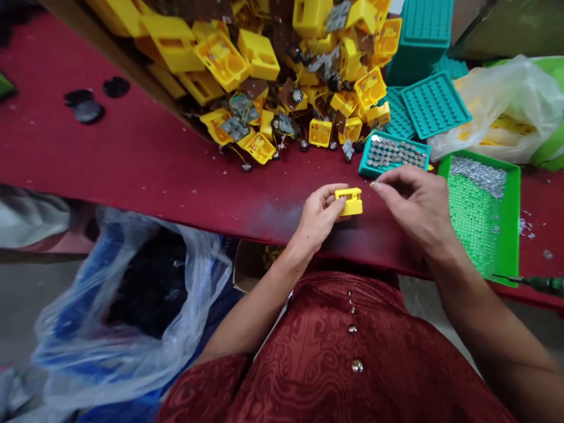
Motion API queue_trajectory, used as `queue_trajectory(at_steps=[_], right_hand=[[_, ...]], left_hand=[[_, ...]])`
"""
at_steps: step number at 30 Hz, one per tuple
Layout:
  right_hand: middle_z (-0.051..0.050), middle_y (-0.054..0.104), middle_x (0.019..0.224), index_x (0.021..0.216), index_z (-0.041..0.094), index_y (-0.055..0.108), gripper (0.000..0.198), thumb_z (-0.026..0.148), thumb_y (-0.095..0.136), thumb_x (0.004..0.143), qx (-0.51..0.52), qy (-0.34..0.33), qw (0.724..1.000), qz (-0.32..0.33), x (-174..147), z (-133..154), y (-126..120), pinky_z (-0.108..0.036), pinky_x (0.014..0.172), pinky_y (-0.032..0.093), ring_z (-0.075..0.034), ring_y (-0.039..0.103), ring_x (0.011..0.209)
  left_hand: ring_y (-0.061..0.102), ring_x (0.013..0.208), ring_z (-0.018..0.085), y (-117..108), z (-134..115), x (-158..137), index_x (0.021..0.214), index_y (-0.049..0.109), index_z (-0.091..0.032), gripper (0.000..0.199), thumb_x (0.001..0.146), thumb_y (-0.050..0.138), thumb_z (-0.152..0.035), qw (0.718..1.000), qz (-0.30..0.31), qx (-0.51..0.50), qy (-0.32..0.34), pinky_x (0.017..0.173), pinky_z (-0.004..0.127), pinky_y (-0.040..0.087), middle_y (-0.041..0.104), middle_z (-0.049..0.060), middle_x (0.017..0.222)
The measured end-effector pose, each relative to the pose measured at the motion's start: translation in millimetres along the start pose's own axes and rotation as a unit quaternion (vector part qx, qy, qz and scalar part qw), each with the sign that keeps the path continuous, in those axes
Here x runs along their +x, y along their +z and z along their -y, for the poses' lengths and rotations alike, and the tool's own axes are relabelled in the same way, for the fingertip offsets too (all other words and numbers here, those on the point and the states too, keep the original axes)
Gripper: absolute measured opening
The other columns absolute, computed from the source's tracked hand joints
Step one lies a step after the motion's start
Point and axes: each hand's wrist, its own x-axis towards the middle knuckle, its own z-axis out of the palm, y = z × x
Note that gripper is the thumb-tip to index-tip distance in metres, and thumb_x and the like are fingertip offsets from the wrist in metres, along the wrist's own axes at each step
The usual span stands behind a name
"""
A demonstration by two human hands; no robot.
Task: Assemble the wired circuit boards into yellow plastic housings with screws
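My left hand (321,214) is closed around a small yellow plastic housing (352,205), held just above the table's front part. Openings show along the housing's upper side. To its right, my right hand (416,202) pinches a tiny piece (373,184) between thumb and forefinger; it is too small to name. Just beyond that hand sits a teal tray (368,170) filled with rows of silver, round button cells (394,154). The two hands are apart.
A heap of yellow housings (264,56) with wired parts fills the back. Stacked teal trays (436,106) stand behind the cells. At right are a green tray (511,235) of small silver pieces and a screwdriver tip (506,277). A plastic-lined blue bin (79,305) is at lower left.
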Motion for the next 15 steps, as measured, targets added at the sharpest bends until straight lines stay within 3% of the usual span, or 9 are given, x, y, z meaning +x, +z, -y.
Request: queue_trajectory(at_steps=[4,9,15], right_hand=[[-0.004,0.072,0.084,0.082,0.02,0.079,0.011,0.029,0.074,0.086,0.114,0.035,0.993,0.005,-19,18,17,-0.028,0.068,0.048,-0.013,0.062,0.075],[-0.003,0.073,0.08,0.078,0.017,0.08,0.014,0.031,0.075,0.079,0.187,0.091,0.978,-0.006,-20,11,31,-0.027,0.068,0.049,-0.012,0.062,0.071],[-0.004,0.073,0.081,0.076,0.017,0.076,0.012,0.028,0.072,0.078,0.119,0.115,0.986,-0.004,-24,9,29,-0.029,0.071,0.047,-0.013,0.061,0.072]], left_hand=[[0.078,0.109,0.019,2,-1,-4,0.125,0.068,-0.016,0.035,0.09,0.071,-0.018,0.999,0.026,0.008,0.034,0.088,0.026,0.065,0.081,0.011,0.124],[0.077,0.118,0.021,5,6,-6,0.128,0.066,-0.015,0.039,0.09,0.072,-0.019,0.996,0.035,0.039,0.065,0.098,0.03,0.064,0.078,0.015,0.135],[0.08,0.113,0.023,14,12,-15,0.135,0.064,-0.018,0.046,0.089,0.068,-0.015,0.977,-0.012,0.174,0.127,0.097,0.035,0.065,0.08,0.013,0.132]])
